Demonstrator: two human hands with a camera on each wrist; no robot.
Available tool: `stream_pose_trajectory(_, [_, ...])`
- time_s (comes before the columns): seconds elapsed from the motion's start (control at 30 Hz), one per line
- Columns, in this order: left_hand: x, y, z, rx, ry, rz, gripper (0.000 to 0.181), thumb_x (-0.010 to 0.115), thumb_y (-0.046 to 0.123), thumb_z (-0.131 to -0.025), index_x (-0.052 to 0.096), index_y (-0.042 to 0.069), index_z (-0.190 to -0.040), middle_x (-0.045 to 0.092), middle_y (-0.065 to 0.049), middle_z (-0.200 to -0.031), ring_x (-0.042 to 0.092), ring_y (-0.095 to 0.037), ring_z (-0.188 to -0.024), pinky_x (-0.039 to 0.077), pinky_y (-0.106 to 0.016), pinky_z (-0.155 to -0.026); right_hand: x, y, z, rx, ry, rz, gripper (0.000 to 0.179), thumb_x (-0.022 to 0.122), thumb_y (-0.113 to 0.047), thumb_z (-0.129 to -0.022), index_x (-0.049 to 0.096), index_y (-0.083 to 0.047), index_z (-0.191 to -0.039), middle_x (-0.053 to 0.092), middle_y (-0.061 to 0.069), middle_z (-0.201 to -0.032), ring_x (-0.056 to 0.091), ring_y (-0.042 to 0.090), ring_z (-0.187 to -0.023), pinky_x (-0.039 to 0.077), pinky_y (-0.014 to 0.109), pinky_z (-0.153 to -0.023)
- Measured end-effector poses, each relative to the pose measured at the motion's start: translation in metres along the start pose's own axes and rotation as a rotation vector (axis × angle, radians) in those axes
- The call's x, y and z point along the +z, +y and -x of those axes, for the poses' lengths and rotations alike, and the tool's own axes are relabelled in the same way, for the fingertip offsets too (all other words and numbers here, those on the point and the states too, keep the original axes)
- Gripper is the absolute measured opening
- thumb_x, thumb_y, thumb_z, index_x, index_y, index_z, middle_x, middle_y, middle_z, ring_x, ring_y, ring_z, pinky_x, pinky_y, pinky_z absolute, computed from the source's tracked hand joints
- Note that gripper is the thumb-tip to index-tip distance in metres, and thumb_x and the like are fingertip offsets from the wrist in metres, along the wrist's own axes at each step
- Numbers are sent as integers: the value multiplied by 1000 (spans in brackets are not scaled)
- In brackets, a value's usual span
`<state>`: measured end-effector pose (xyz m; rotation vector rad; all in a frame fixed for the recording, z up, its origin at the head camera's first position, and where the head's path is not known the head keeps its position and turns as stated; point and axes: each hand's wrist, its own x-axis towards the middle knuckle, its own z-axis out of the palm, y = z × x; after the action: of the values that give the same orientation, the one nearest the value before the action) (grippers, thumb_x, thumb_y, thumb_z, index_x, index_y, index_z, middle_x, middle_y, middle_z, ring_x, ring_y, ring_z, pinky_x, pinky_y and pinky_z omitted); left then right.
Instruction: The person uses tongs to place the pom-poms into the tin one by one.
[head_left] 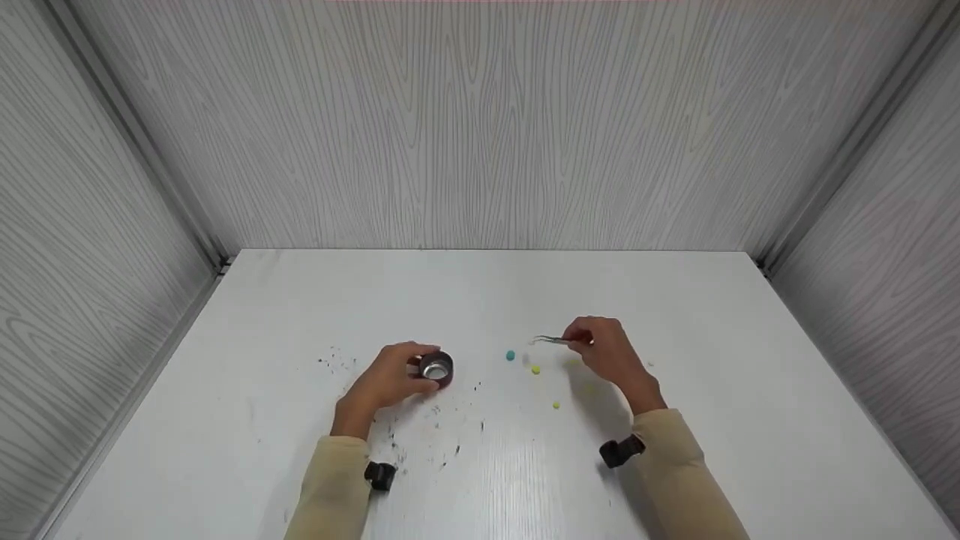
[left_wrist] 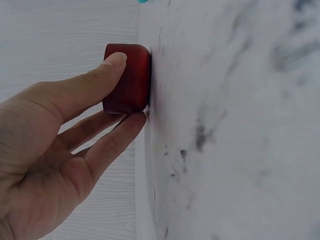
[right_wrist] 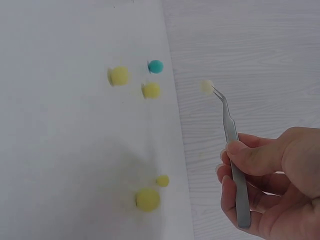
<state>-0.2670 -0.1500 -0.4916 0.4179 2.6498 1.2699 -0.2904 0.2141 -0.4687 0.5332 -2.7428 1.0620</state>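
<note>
My left hand point(head_left: 391, 375) grips a small round dark-red cup point(left_wrist: 132, 82) by its side, thumb on one face and fingers around the other. The cup stands upright on the table, its silver inside point(head_left: 436, 370) facing up. In my right hand point(head_left: 606, 346) is a pair of bent-tip metal tweezers point(right_wrist: 232, 135), pinched between thumb and fingers. At the tweezer tips, above the table, is a small pale ball point(right_wrist: 206, 86). Below and around them lie a teal ball point(right_wrist: 156, 66) and several yellow balls point(right_wrist: 119, 76) of differing size.
Dark specks and smudges point(head_left: 395, 442) are scattered on the white table point(head_left: 337, 292) around the left hand. Wood-patterned panels point(head_left: 480, 127) rise at the back and both sides. A black wrist camera point(head_left: 621, 452) sits on the right sleeve.
</note>
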Motion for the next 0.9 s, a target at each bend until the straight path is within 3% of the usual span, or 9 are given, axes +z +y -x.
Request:
stream_pose_trajectory(0.23, [0, 1, 0, 2, -1, -4, 58, 80, 4, -88, 61, 6, -142, 64, -17, -140, 64, -39, -127, 52, -53, -108, 16, -18, -6, -40, -16, -18, 13, 71, 9, -90, 76, -1, -95, 76, 13, -93, 71, 23, -85, 58, 37, -77])
stream_pose_trajectory(0.5, [0, 1, 0, -3, -2, -4, 57, 80, 4, -88, 61, 8, -142, 63, -17, -141, 63, -40, -128, 51, -53, -108, 31, -34, -14, -110, -22, -11, 11, 72, 7, -90, 77, -1, -94, 75, 12, -90, 66, 18, -80, 55, 30, -73])
stream_pose_trajectory(0.9, [0, 1, -1, -11, -8, -11, 58, 80, 5, -88, 61, 9, -142, 63, -16, -141, 63, -38, -128, 51, -53, -108, 57, -58, -24, -89, -80, 8, 13, 71, 8, -91, 78, -2, -94, 75, 12, -92, 66, 20, -83, 58, 36, -76])
